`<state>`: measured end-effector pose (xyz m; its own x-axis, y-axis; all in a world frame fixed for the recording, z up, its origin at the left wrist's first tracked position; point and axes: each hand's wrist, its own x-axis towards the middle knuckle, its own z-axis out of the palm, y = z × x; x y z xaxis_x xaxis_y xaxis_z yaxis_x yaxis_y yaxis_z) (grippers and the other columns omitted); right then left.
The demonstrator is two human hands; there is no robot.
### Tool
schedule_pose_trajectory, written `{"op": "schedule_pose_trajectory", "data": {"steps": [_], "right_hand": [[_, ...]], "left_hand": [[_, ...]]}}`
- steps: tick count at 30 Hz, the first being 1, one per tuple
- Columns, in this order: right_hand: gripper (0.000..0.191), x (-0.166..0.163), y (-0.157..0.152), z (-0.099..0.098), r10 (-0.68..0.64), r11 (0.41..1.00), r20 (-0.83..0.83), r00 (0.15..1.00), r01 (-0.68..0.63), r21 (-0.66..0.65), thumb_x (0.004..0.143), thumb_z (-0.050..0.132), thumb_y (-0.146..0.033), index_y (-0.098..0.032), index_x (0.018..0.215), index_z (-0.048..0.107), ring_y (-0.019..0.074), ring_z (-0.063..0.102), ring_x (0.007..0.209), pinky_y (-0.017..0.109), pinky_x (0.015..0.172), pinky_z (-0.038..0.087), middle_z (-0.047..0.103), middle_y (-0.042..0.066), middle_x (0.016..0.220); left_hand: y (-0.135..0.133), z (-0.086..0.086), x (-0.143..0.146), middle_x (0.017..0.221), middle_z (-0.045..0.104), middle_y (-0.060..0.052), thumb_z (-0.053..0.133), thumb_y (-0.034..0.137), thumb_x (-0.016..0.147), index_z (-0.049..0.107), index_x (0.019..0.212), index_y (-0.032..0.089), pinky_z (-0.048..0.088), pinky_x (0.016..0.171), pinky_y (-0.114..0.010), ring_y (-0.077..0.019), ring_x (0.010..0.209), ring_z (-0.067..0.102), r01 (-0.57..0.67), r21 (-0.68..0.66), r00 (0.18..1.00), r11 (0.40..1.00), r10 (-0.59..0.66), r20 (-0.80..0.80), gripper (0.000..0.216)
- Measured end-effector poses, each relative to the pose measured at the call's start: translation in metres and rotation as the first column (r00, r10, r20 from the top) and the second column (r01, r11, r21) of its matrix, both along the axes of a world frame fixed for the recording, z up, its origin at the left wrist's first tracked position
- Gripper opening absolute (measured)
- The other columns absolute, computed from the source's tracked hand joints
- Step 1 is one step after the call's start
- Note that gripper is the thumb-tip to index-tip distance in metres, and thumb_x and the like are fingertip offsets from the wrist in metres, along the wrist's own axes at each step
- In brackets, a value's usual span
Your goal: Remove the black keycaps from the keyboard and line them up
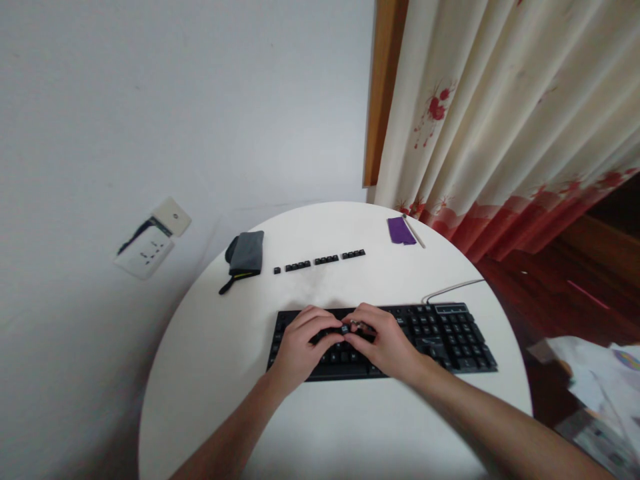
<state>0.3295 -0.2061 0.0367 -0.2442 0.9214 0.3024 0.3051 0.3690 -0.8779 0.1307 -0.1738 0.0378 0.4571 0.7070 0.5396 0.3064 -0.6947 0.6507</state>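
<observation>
Fingertips of both hands meet at one small dark cap: left hand, thumb and finger pinched on its left side; right hand, closed about a small tool with bright metal showing, partly hidden. Step, by judgement: a single cap worked with the tool, over the keyboard; whether coming off or going on, cannot tell. Next move, by judgement: calls for a steady pinch, tool kept square to the cap. Items on round white table, left to right: grey pouch, far left; row of caps, far middle, one single and three short groups; keyboard, nearer, under both hands, reaching right; purple cloth, far right; slim stick, along the cloth's right side; cable, from keyboard's far edge toward the right.
</observation>
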Motion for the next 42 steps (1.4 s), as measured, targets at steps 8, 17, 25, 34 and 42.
{"op": "schedule_pose_trajectory", "data": {"steps": [8, 17, 25, 34, 42], "right_hand": [[0.011, 0.001, 0.000, 0.008, -0.008, 1.000, 0.030, 1.000, 0.009, -0.014, 0.085, 0.067, -0.015, -0.019, 0.095, 0.069, 0.0151, 0.058, 0.077, 0.025, 0.070, 0.045, 0.060, 0.001, 0.082], [0.018, 0.058, 0.089, 0.022, -0.286, 0.955, 0.220, 0.933, 0.258, 0.146, 0.082, 0.069, -0.026, -0.016, 0.096, 0.073, 0.0133, 0.051, 0.063, 0.025, 0.063, 0.041, 0.065, 0.002, 0.077], [0.020, 0.107, 0.183, -0.020, -0.321, 0.943, 0.451, 0.832, 0.324, 0.075, 0.075, 0.070, -0.024, -0.013, 0.091, 0.077, 0.0154, 0.058, 0.063, 0.025, 0.061, 0.040, 0.070, 0.004, 0.074], [0.020, 0.114, 0.201, -0.043, -0.242, 0.959, 0.511, 0.824, 0.282, 0.000, 0.074, 0.071, -0.024, -0.014, 0.091, 0.078, 0.0157, 0.061, 0.064, 0.022, 0.060, 0.041, 0.071, 0.003, 0.072], [0.025, 0.116, 0.205, -0.047, -0.206, 0.965, 0.514, 0.833, 0.259, -0.033, 0.072, 0.074, -0.024, -0.016, 0.095, 0.075, 0.0144, 0.061, 0.063, 0.021, 0.059, 0.042, 0.071, 0.001, 0.072]], "left_hand": [[-0.001, 0.002, -0.003, 0.093, 0.068, -0.004, 0.068, 0.018, 0.087, 0.068, 0.101, 0.019, 0.051, 0.079, -0.030, -0.0174, 0.087, 0.063, -0.006, -0.035, 1.000, 0.999, 0.006, 0.014, 0.014], [-0.002, 0.002, -0.009, 0.092, 0.068, -0.005, 0.047, 0.014, 0.097, 0.067, 0.106, 0.019, 0.047, 0.082, -0.031, -0.0172, 0.089, 0.061, -0.035, -0.087, 0.996, 0.996, 0.043, 0.084, 0.022], [-0.002, 0.007, -0.010, 0.086, 0.068, -0.005, 0.045, 0.015, 0.098, 0.067, 0.102, 0.018, 0.047, 0.080, -0.032, -0.0176, 0.085, 0.061, -0.011, -0.085, 0.996, 0.996, 0.018, 0.091, 0.022], [-0.001, 0.003, -0.011, 0.086, 0.068, -0.006, 0.045, 0.017, 0.098, 0.067, 0.103, 0.018, 0.046, 0.081, -0.034, -0.0192, 0.085, 0.061, 0.023, -0.100, 0.997, 0.995, -0.015, 0.082, 0.023], [0.000, 0.004, -0.010, 0.085, 0.068, -0.006, 0.047, 0.015, 0.097, 0.067, 0.101, 0.018, 0.047, 0.078, -0.033, -0.0186, 0.084, 0.061, 0.048, -0.102, 0.996, 0.994, -0.040, 0.076, 0.021]]}}
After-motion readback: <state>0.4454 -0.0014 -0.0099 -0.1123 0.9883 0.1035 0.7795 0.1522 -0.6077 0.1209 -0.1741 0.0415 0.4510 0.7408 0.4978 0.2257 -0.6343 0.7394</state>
